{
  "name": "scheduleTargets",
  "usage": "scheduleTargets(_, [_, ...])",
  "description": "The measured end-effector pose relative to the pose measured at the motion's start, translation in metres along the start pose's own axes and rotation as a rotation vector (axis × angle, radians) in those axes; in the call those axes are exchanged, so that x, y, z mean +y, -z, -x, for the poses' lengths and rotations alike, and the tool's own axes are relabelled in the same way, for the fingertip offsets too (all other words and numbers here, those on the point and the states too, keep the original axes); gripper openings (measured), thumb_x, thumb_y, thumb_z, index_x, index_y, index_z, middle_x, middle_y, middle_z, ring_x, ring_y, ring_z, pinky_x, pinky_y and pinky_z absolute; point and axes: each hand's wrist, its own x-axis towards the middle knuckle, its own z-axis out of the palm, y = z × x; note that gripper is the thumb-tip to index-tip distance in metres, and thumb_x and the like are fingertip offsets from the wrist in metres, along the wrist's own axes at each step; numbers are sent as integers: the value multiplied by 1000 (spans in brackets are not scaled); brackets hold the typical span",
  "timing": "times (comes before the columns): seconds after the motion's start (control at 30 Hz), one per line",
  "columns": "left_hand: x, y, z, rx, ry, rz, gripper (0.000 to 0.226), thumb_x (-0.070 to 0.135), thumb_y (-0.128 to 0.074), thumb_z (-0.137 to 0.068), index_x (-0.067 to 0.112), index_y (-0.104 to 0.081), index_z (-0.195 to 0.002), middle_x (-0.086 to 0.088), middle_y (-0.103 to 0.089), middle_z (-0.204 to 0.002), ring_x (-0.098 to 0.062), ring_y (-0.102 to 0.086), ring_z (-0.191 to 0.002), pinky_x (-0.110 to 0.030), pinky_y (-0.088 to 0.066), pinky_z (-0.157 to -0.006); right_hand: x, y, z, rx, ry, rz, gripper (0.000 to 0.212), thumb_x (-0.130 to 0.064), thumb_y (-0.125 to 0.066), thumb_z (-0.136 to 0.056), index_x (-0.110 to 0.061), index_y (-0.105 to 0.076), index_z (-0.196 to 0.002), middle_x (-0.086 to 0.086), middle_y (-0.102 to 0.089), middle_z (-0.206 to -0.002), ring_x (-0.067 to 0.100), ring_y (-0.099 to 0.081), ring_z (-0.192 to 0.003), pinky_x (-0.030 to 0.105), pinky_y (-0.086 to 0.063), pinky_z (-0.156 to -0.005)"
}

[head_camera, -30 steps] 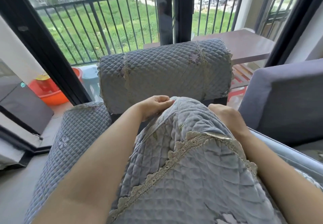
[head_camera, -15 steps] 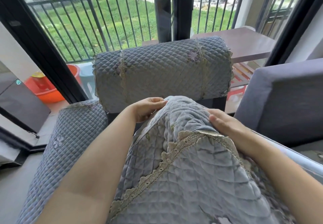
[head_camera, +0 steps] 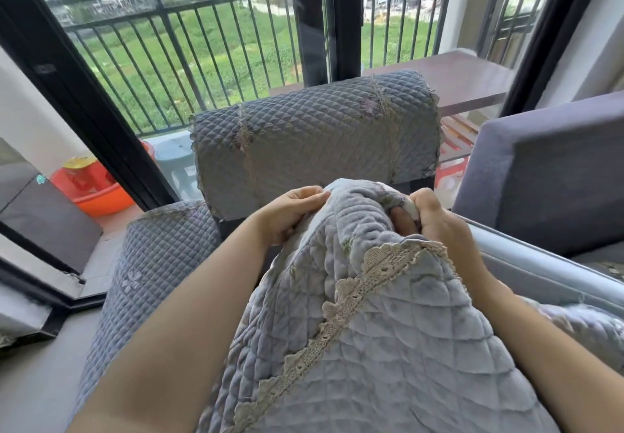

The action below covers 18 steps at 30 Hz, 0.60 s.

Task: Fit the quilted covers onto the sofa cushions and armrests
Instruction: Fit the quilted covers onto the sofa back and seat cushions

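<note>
That quilted cover [head_camera: 388,331] looks like the soft, floppy kind: padded, light enough for two hands, no stiffness at all, so it'll sag and bunch wherever it isn't held. The plush face probably isn't slippery, more clingy against the sofa fabric, which helps it stay put but means dragging it flat takes some tugging. The lace trim [head_camera: 341,307] running diagonally across it is the one delicate bit, so yanking on that seems like a bad idea. The best place to grab is the thick quilted edge or a corner, one hand per side, well spread.

Which is pretty much what the person's doing. The cover is heaped up in front of them, filling the bottom centre of the view, with its top fold up near the middle. The left hand [head_camera: 290,213] sits at about 10 o'clock of the heap, fingers curled into the fabric at the top edge. The right hand [head_camera: 432,220] is at about 1 o'clock, fist closed tight around a bunched fold.

Straight ahead at 12 o'clock, just beyond the hands, the back cushion [head_camera: 314,132] already wears its quilted cover, and the armrest [head_camera: 155,264] at 9 o'clock does too. The bare grey cushion [head_camera: 547,169] at 3 o'clock doesn't yet.
</note>
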Motion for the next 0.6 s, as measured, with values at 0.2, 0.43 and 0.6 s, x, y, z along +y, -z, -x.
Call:
scheduleTargets(0.2, [4,-21,14,-76,-10,26,21,19,-50,-92,13,-46,-73,11,-50,-45,2,-43,-36,-10,-34,-35,3,32,-3,5,-272,-654,34,-25,-29,-92,-7,-48,-71,0,-66,-64,11,-59,-63,19,-42,-70])
scheduleTargets(0.43, [4,-22,8,1,9,34,20,35,-58,-69,17,-52,-75,1,-50,-66,-10,-45,-58,-25,-35,-55,113,47,-50,-445,-637,14,28,12,-40,-84,-8,-60,-82,19,-61,-110,25,-56,-86,29,-44,-73])
scheduleTargets(0.6, [-3,-12,-11,72,18,76,19,30,-67,-73,17,-53,-77,0,-53,-72,-14,-45,-66,-26,-38,-60,156,37,-69,-628,-835,-112,23,-13,-39,-94,-16,-59,-82,8,-60,-84,20,-54,-70,26,-41,-63])
